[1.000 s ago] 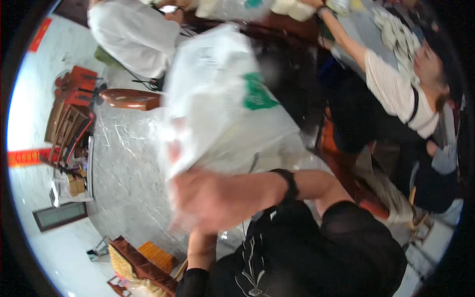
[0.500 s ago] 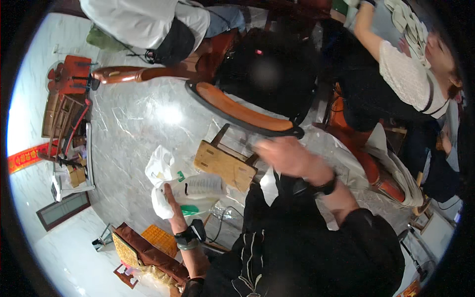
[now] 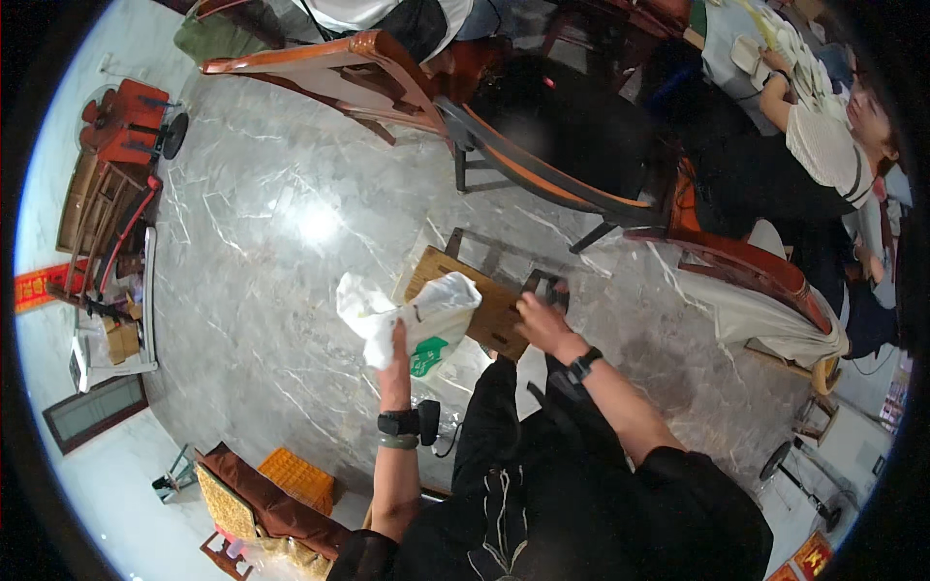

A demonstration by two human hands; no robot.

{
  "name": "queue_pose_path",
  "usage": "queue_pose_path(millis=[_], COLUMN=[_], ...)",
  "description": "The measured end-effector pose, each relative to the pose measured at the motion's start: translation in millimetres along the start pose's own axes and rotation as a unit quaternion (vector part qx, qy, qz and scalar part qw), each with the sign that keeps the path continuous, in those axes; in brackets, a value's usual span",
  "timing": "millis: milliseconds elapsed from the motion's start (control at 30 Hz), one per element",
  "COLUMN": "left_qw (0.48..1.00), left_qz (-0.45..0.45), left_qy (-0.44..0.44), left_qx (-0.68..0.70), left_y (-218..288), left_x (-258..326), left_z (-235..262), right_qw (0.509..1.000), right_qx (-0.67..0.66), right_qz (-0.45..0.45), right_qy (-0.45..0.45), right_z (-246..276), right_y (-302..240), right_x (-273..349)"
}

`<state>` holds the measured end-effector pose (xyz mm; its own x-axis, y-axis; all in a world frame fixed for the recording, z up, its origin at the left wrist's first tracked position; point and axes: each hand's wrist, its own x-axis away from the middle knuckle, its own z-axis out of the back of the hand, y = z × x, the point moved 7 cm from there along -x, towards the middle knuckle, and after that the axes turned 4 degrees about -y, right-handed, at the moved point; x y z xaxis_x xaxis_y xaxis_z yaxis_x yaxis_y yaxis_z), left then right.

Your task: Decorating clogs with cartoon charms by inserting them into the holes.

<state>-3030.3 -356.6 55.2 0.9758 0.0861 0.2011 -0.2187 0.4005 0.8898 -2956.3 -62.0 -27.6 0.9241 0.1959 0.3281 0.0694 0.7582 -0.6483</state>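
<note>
Grey floor (image 3: 252, 261) is flanked at left by a cardboard box (image 3: 122, 342). By the left hand (image 3: 392, 366), a white bag (image 3: 441, 302) is gripped near the middle, partly hiding a wooden stool (image 3: 494, 315). Over the stool's right end the right hand (image 3: 549, 329) is held half-curled; whether anything is gripped cannot be told. Farther right, a chair (image 3: 765, 263) is draped with cloth (image 3: 746, 315).

Wearer's two hands (image 3: 395, 351) (image 3: 545, 325), one held bag (image 3: 433, 312)
</note>
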Motion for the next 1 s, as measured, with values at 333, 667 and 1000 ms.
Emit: queue_pose_path(millis=[333, 667, 1000], left_qw=[0.993, 0.996, 0.968], left_qz=[-0.033, 0.013, 0.027], left_qy=[-0.105, -0.046, -0.190], left_qx=[-0.043, -0.081, -0.160], left_y=[35.0, 12.9, 71.8], left_x=[-32.3, -13.4, -28.7], left_z=[-61.3, -38.1, -21.7], right_qw=[0.902, 0.932, 0.498], right_qx=[0.276, 0.209, -0.810], right_qz=[-0.017, 0.021, -0.110], right_qy=[0.332, 0.296, 0.289], right_z=[242.2, 254.5, 119.0], right_y=[13.2, -3.3, 77.8], right_x=[-14.5, -44.6, -34.4])
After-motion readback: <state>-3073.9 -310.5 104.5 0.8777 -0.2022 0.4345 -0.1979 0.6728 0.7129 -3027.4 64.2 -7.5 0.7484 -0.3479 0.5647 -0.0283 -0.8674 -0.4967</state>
